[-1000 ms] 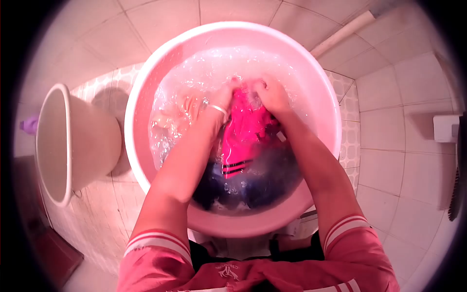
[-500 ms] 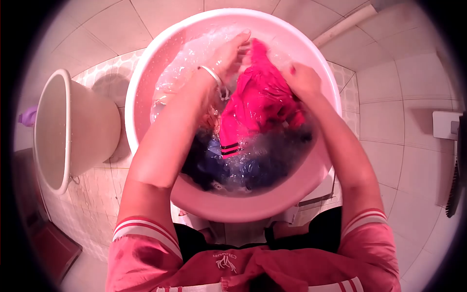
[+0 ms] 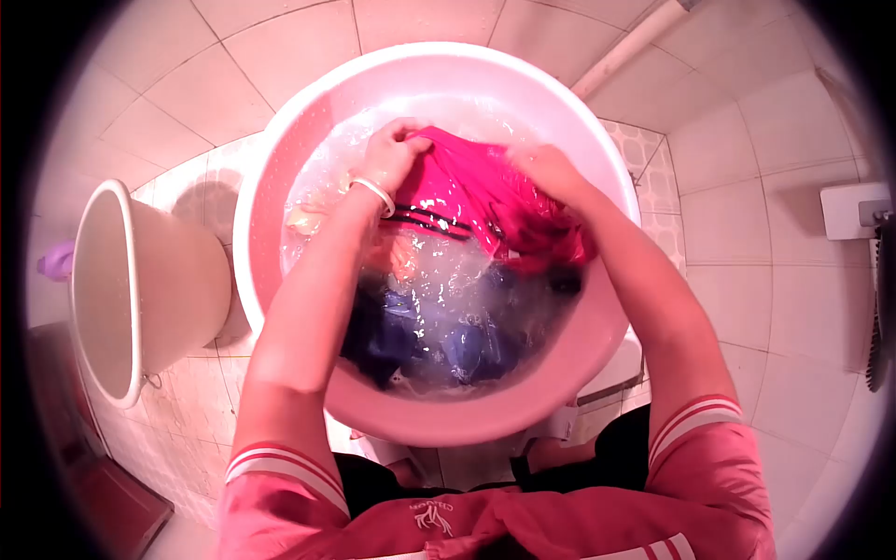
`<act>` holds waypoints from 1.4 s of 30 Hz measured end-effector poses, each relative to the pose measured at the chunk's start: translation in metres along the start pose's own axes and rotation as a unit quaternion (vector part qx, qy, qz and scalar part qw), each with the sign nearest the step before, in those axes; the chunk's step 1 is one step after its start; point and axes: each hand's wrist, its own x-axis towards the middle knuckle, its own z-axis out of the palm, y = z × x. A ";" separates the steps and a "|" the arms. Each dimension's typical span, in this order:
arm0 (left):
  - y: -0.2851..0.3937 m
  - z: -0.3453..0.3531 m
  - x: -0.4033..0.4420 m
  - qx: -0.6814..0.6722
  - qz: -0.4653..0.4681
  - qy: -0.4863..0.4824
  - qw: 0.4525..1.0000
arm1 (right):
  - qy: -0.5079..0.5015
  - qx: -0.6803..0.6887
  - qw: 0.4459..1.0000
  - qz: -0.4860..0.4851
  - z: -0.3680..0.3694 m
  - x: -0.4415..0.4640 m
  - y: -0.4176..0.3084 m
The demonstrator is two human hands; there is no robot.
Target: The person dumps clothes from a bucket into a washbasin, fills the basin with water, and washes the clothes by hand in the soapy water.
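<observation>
A bright pink garment (image 3: 457, 182) with dark stripes along one edge spreads over the water in a large pink basin (image 3: 289, 149). My left hand (image 3: 394, 154), with a white bracelet at the wrist, pinches the garment's upper left part. On the other side, my right hand (image 3: 546, 173) is closed on the garment's upper right part; its fingertips are blurred. Dark blue cloth (image 3: 401, 336) lies soaked in the cloudy, sudsy water nearer my body. A peach-coloured cloth (image 3: 397, 257) shows under the water below my left wrist.
A pale bucket (image 3: 177, 280) lies on its side left of the basin. Behind it a purple object (image 3: 56, 261) shows partly. A black-bristled brush (image 3: 875, 317) hangs by a white wall holder (image 3: 845, 210) at the right. A pipe (image 3: 635, 47) runs along the wall at the back.
My left hand has come down and closed on the garment after being spread beside it. The garment now stretches wider, its striped edge shifted up and left. The view has tilted slightly.
</observation>
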 end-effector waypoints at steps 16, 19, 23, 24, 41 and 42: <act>-0.024 0.076 -0.015 -0.401 -0.279 -0.015 0.873 | 0.295 -0.052 0.929 -0.215 0.087 -0.022 -0.097; 0.002 0.083 -0.017 -0.258 -0.350 0.042 0.899 | 0.227 -0.013 0.974 0.003 0.050 0.010 -0.097; 0.003 0.048 0.003 -0.282 -0.276 -0.097 0.914 | 0.168 -0.086 0.972 0.141 0.032 0.034 -0.022; 0.025 0.031 0.003 -0.204 -0.221 -0.089 0.949 | 0.247 -0.110 0.960 0.069 0.033 0.033 -0.007; -0.043 0.022 -0.053 -0.438 -0.276 -0.010 0.855 | 0.265 0.003 0.915 -0.303 0.119 -0.061 -0.136; -0.037 0.034 -0.061 -0.449 -0.265 -0.018 0.853 | 0.269 -0.042 0.926 -0.262 0.116 -0.043 -0.125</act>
